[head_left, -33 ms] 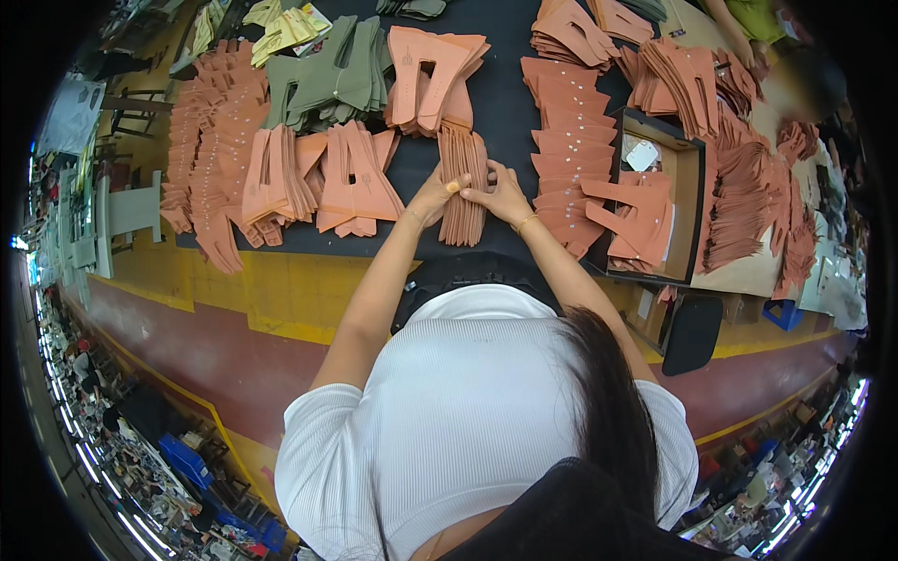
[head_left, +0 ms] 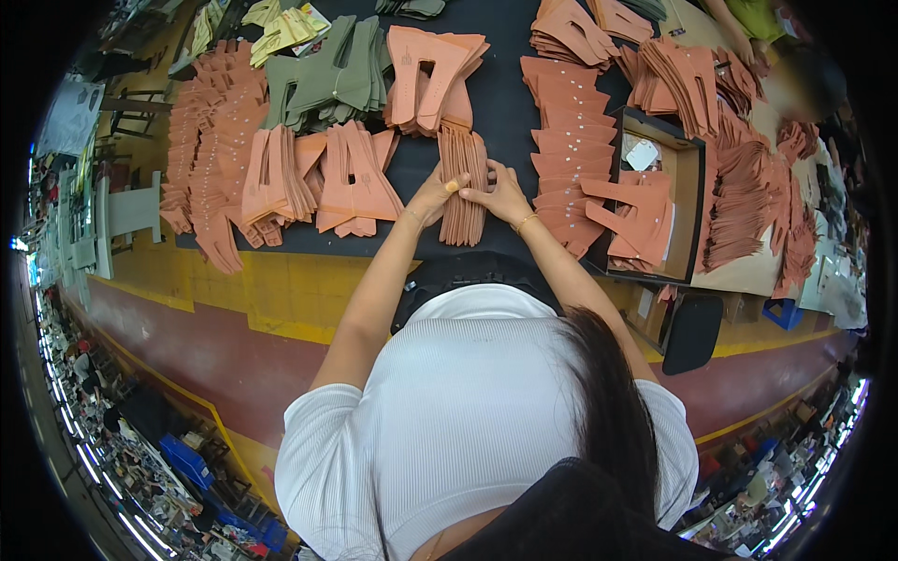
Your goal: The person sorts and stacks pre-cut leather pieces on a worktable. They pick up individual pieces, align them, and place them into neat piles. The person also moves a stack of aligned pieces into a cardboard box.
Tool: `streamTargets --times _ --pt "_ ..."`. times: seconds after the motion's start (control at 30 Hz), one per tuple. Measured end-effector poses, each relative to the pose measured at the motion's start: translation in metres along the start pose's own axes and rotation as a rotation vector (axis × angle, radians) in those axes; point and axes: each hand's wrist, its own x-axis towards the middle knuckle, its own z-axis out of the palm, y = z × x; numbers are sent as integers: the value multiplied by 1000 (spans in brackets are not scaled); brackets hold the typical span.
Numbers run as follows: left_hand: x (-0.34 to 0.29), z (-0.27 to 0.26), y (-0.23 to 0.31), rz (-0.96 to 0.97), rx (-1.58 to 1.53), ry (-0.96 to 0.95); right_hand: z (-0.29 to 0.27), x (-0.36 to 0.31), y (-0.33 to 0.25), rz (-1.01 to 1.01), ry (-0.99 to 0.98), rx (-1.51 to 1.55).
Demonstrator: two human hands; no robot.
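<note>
Between my two hands a stack of salmon-coloured cut pieces (head_left: 462, 220) stands on edge on the dark tabletop. My left hand (head_left: 435, 196) presses its left side, with the thumb laid across the front. From the right, my right hand (head_left: 506, 197) grips the same stack, its thumb meeting the left one. Directly beyond is a pile of flat salmon pieces with slots (head_left: 428, 75). To the left lie further slotted salmon bundles (head_left: 355, 187), and behind them a pile of dark green pieces (head_left: 337, 79).
A fanned salmon column (head_left: 572, 140) runs along the right, beside a black-rimmed box (head_left: 687, 215) holding more pieces. Long overlapping rows (head_left: 215, 131) cover the left end. Yellow pieces (head_left: 285, 33) lie at the back left. Another person's arm (head_left: 734, 33) reaches in at the far right.
</note>
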Motion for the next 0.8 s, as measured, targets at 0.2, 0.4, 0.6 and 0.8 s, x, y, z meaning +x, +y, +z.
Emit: streamTargets --times 0.2,0.4,0.6,0.8 --pt "1 -6 0 -22 -60 -56 4 1 -5 -32 55 -98" --pt "2 -6 -2 -69 -92 -36 6 3 -7 -38 86 -203" --pt "-1 -9 3 -110 -150 -37 -5 -1 -3 -42 34 82" --pt "-4 -15 5 -42 21 239 -6 -1 19 -100 242 5"
